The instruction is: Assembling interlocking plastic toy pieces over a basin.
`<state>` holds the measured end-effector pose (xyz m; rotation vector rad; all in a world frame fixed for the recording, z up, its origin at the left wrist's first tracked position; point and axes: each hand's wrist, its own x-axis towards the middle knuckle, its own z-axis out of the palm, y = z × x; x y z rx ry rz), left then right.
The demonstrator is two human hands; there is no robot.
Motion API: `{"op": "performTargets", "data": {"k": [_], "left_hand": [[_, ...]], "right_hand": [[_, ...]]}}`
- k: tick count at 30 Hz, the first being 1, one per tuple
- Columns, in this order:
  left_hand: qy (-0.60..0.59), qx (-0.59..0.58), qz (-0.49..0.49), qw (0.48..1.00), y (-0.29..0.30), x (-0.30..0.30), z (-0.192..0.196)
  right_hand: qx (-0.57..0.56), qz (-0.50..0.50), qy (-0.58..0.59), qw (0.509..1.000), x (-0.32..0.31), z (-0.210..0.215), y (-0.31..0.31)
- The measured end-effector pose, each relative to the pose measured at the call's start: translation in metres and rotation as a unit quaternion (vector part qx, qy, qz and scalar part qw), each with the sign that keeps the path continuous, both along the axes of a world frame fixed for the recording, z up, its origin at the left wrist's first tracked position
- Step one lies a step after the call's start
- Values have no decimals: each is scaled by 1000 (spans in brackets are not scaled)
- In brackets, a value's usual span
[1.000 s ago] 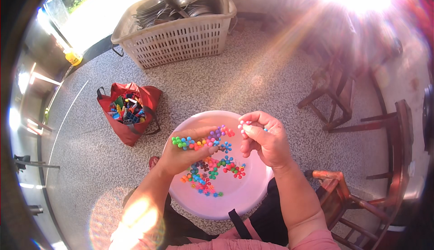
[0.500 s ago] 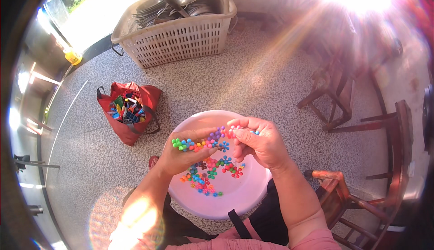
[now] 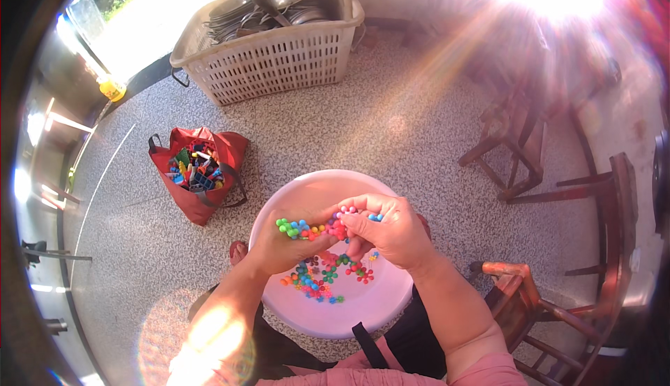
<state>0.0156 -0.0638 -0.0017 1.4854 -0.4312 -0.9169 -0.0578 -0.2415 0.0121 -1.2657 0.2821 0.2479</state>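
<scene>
My left hand (image 3: 283, 243) is closed around a chain of linked, knobbed plastic pieces (image 3: 301, 229) in green, blue, orange and red. At the chain's right end, my right hand (image 3: 387, 227) pinches pink and blue pieces (image 3: 375, 217) against it. The fingertips of both hands meet there and partly hide the pieces. Both hands are over a pink basin (image 3: 380, 302) between my legs. More knobbed pieces (image 3: 328, 274) in mixed colours lie in the basin below the hands.
To the left on the speckled floor, a red bag (image 3: 199, 208) holds colourful toy bricks (image 3: 197, 167). A white slatted basket (image 3: 279, 68) of metal pans and lids stands at the far side. Wooden chairs (image 3: 513, 274) stand on the right, and strong sunlight glares at the upper right.
My right hand has moved left and slightly down, against the end of the chain. The left hand has tilted, and its fingers now cover more of the pieces.
</scene>
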Motion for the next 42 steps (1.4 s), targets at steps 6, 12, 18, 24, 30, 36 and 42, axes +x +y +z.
{"op": "performTargets", "data": {"k": [6,12,18,24,30,36,42], "left_hand": [[-10,-26,-10,1000,-4,1,5],[89,-130,-78,984,16,6,-4],[128,-111,-47,984,23,7,-1],[150,-113,-33,982,23,8,-4],[90,-84,-9,992,14,5,1],[116,-90,-40,988,16,4,-1],[133,-70,-31,988,16,5,0]], "right_hand": [[153,-15,-2,988,-1,1,-4],[239,60,27,969,-6,3,-20],[205,-8,-3,979,-7,-2,-27],[140,-27,-8,990,-9,6,-17],[44,-23,9,999,-11,12,-9],[-19,-6,-87,996,-17,8,-7],[-106,-6,-119,987,-19,5,-12]]}}
